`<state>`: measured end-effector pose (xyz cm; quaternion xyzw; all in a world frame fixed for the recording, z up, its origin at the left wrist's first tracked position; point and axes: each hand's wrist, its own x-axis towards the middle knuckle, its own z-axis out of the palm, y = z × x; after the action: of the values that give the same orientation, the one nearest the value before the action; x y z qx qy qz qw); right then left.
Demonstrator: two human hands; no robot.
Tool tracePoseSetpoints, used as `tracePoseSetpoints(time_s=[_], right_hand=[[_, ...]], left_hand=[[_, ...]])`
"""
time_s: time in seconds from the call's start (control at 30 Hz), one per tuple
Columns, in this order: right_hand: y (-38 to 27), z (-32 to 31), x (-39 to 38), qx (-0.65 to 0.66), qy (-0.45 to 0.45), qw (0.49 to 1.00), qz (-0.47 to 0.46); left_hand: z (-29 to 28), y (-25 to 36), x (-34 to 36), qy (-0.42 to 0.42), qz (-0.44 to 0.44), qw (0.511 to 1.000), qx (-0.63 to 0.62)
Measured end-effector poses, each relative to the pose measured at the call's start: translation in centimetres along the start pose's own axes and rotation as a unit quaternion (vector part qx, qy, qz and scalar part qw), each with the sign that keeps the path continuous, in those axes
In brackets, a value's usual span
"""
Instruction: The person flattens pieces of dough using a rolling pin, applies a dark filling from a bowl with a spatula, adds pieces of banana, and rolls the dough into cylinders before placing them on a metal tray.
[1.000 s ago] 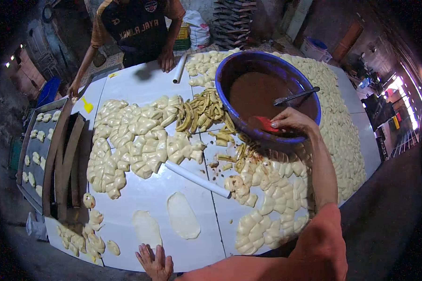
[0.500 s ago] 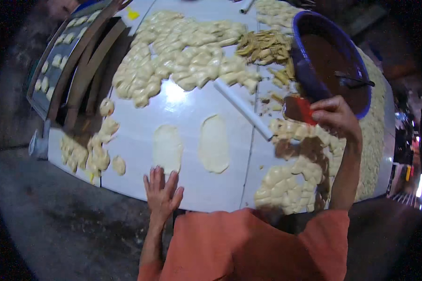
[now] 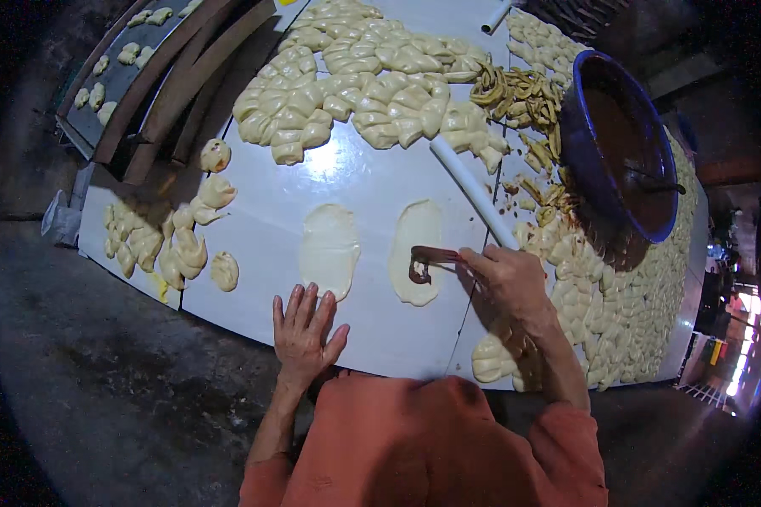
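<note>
- Left hand (image 3: 303,331) flat on the near edge of the white table (image 3: 372,177), fingers spread and gripping nothing, palm down just near of the left dough oval (image 3: 330,250); placed as if for bracing while leaning in, judging by the posture.
- Right hand (image 3: 509,283) closed around the handle of a spatula (image 3: 435,256), fingers clamped on it, blade pointing left and reaching over the right dough oval (image 3: 418,251).
- Dab of brown filling (image 3: 418,272) on the near part of that oval, directly under the blade tip, so just left of the gripping fingers and touching the tool.
- Both ovals rolled thin and laid side by side, close within reach, apart from each other and from the piles; probably kept bare of clutter for spreading.
- White rolling pin (image 3: 473,191) lying slantwise just right of the right oval, far end toward the heaps.
- Small dough lumps (image 3: 186,237) scattered at the near left of the table.
- Blue basin (image 3: 621,144) of brown paste at the far right, a utensil resting inside, near enough to the right arm for dipping.
- Shaped pale pieces (image 3: 364,84) heaped across the far middle, darker twisted strips (image 3: 520,89) beside the basin, more pale pieces (image 3: 617,313) banked along the right edge.
- Dark trays (image 3: 123,76) with a few pieces at the far left, off the table.
</note>
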<state>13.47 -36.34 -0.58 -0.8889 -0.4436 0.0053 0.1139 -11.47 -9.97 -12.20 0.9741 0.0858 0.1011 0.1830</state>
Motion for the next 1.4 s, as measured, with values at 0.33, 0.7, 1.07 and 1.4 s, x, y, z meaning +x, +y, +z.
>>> tracePoseSetpoints(time_s=[0.33, 0.7, 1.07, 1.4], right_hand=[[-1.3, 0.6, -1.8, 0.02, 0.01, 0.999, 0.05], [0.8, 1.4, -1.3, 0.24, -0.071, 0.956, 0.154], [20.6, -12.5, -3.8, 0.323, 0.218, 0.846, 0.364], [30.2, -10.5, -0.9, 0.007, -0.04, 0.975, 0.219]], left_hand=[[-0.2, 0.3, 0.2, 0.047, -0.006, 0.999, 0.002], [-0.5, 0.4, -0.2, 0.046, -0.018, 0.999, 0.009], [-0.3, -0.1, -0.4, -0.002, -0.041, 0.998, 0.045], [0.0, -0.6, -0.5, 0.0, -0.039, 0.998, 0.052]])
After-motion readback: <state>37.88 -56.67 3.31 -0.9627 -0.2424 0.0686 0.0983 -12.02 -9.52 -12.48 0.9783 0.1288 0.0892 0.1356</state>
